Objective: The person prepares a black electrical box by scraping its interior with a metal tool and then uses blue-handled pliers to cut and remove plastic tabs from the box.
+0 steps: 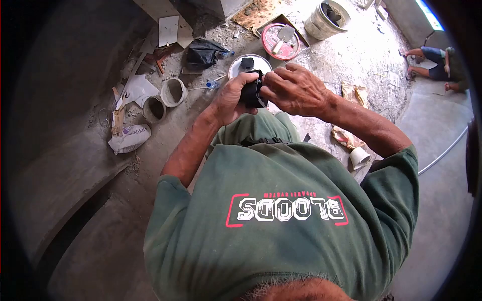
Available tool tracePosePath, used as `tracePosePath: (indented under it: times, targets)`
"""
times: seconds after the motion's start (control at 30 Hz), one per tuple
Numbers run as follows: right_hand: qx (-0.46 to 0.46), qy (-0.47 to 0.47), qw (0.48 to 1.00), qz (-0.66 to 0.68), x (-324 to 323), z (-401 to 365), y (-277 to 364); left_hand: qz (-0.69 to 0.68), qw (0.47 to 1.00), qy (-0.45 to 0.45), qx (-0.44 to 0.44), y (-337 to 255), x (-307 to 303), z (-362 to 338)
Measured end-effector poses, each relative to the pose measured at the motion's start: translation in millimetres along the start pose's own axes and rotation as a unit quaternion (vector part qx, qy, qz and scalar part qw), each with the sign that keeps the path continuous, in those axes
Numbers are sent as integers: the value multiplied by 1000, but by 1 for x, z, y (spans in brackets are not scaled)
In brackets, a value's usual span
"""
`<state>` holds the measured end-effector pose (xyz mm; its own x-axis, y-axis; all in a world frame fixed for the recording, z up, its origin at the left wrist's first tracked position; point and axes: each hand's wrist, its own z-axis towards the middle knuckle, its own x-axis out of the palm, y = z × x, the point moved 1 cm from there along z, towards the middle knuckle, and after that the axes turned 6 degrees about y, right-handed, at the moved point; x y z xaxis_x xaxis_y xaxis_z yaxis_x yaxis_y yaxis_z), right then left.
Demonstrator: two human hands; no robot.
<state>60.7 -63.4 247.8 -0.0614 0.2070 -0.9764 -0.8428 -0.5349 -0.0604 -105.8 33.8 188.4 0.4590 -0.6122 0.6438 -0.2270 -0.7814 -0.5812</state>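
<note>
In front of my lap, my left hand [231,99] is wrapped round a small black box-shaped object [252,93], thumb on its top edge. My right hand [297,91] has its fingers curled together right at the object's right edge; I cannot tell what is between those fingertips. A thin pale line runs down that side of the object. Just beyond the hands is a round white bucket or lid [235,66], partly hidden by them, with a small black block [247,63] on it.
A trowel [284,38] lies on a red round lid [268,34], near a bucket [321,25] of dark material. Left are a black plastic bag [202,54], two small pails [173,92] and a sack [129,139]. A white cup [359,157] lies right; another person [436,62] sits far right.
</note>
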Motion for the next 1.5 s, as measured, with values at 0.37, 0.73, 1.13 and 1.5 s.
tracePosePath:
  times: [0.37, 0.73, 1.13, 1.5]
  targets:
    - [216, 72, 904, 363, -5, 2, -15, 103, 992, -45, 53, 8, 0, 7]
    - [87, -16, 986, 138, 3, -2, -5, 34, 999, -15, 38, 1, 3, 7]
    - [80, 51, 977, 192, 19, -5, -10, 28, 999, -22, -3, 11, -8, 6]
    - [315, 74, 864, 386, 182, -39, 13, -96, 973, -192, 87, 50, -97, -48]
